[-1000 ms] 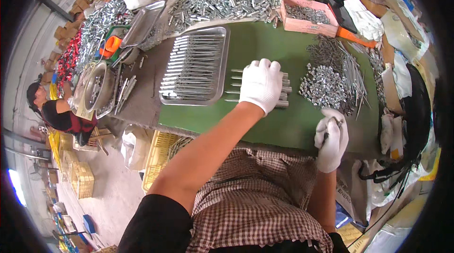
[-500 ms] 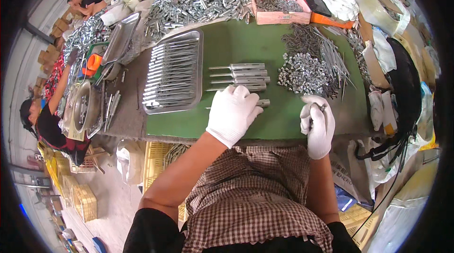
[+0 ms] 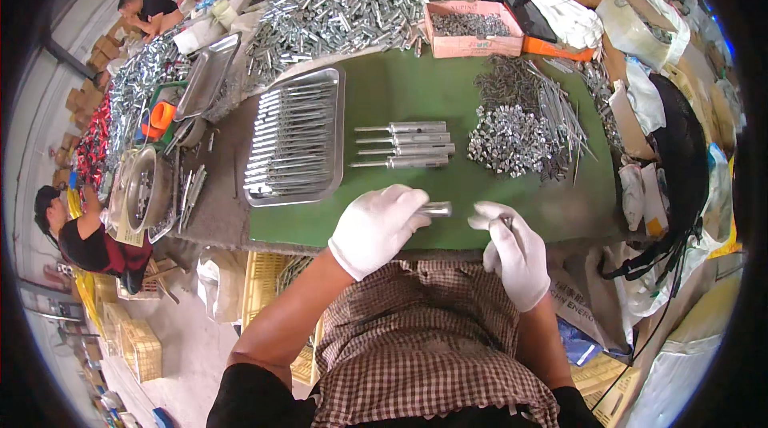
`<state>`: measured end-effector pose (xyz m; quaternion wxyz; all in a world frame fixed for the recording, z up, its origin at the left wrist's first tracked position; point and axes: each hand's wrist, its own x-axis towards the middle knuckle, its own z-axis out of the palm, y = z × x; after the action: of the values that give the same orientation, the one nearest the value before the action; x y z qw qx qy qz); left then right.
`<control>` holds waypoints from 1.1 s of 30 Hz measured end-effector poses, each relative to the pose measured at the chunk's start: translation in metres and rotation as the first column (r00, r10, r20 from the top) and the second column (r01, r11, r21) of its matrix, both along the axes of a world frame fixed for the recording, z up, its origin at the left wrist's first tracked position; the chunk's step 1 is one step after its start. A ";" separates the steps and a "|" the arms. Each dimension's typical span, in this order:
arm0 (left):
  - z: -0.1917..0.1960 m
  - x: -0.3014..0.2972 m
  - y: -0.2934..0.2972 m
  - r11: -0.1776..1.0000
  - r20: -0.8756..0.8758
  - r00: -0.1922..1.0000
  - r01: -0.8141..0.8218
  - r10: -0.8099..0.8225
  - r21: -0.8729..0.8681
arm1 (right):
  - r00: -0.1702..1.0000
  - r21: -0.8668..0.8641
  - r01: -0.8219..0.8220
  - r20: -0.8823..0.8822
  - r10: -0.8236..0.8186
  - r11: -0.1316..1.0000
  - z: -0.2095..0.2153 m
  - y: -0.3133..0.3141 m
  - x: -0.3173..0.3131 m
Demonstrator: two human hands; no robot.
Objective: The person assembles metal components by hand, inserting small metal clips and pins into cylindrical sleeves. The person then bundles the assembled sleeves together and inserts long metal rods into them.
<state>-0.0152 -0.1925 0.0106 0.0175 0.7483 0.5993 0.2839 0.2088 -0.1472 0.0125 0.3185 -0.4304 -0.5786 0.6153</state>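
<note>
Two hands (image 3: 376,230), bare mat (image 3: 450,182) between, edge (image 3: 448,249) near

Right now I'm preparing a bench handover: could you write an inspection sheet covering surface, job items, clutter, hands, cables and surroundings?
Surface: green mat, partly covered.
Job items: four tubes with rods, lying in a row; steel tray of rods to their left.
Clutter: heap of metal pieces at right; pink box of small parts behind it.
Hands: left hand holds a tube; right hand curls around a small piece, mostly hidden.
Cables: thin black cord, lower right.
Surroundings: two people at left; yellow crate on the floor.
</note>
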 end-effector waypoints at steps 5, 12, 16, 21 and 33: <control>0.034 0.036 0.015 0.980 -0.296 0.935 0.169 -0.193 -0.105 | 0.995 -0.133 0.019 -0.098 -0.032 0.991 0.004 0.008 -0.002; 0.019 0.020 0.007 0.970 -0.062 0.968 0.241 -0.241 -0.005 | 0.997 -0.170 0.006 -0.071 -0.018 0.985 0.010 0.009 0.004; 0.015 0.026 0.004 0.975 -0.051 0.974 0.220 -0.219 0.012 | 0.980 -0.011 0.008 0.200 -0.006 1.000 0.001 0.011 0.007; 0.014 0.029 0.004 0.984 0.009 0.987 0.162 -0.161 -0.076 | 0.973 0.202 0.026 0.218 -0.071 0.979 -0.001 0.012 0.010; 0.008 0.038 0.006 0.994 -0.130 0.989 0.065 -0.076 -0.087 | 0.927 0.606 0.018 0.287 -0.240 0.796 -0.011 0.033 0.012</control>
<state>0.0226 -0.1865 0.0185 0.0186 0.7850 0.5833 0.2076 0.2210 -0.1144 0.0014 0.3708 -0.4505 -0.7572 0.2936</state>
